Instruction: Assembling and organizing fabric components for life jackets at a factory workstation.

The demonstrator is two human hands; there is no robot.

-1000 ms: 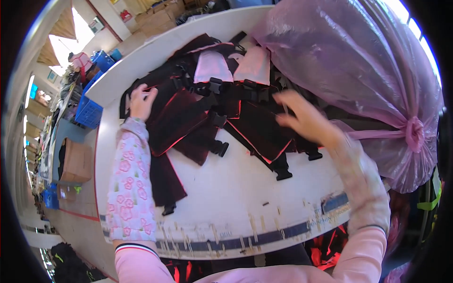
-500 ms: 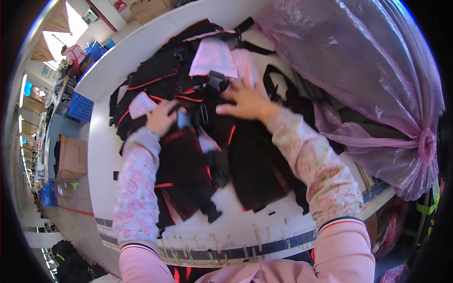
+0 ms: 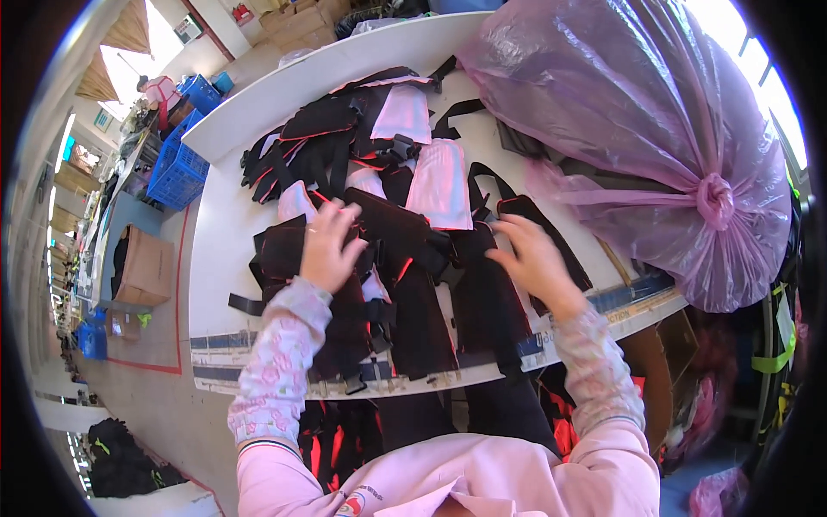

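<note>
2 bare hands [image 3: 327, 250] + 1 tied purple plastic bag [image 3: 637, 146] are showing. Min. 4 pale-pink fabric panels [image 3: 439, 185] + 6 blk. red-edged fabric panels [image 3: 424, 323] are lying out.

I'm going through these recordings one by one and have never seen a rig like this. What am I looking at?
There is no machine here: a person works bare-handed. The pictures come from a wide fisheye camera worn on the head, looking down, so straight edges bend.

On the white table lie overlapping black pieces with red edging, some pale pink panels and black buckles. A big tied purple plastic bag sits on the right.

The left hand is over the black pieces; the right hand is beside the rightmost ones. Both have fingers and thumb apart; neither appears to grip anything.
</note>
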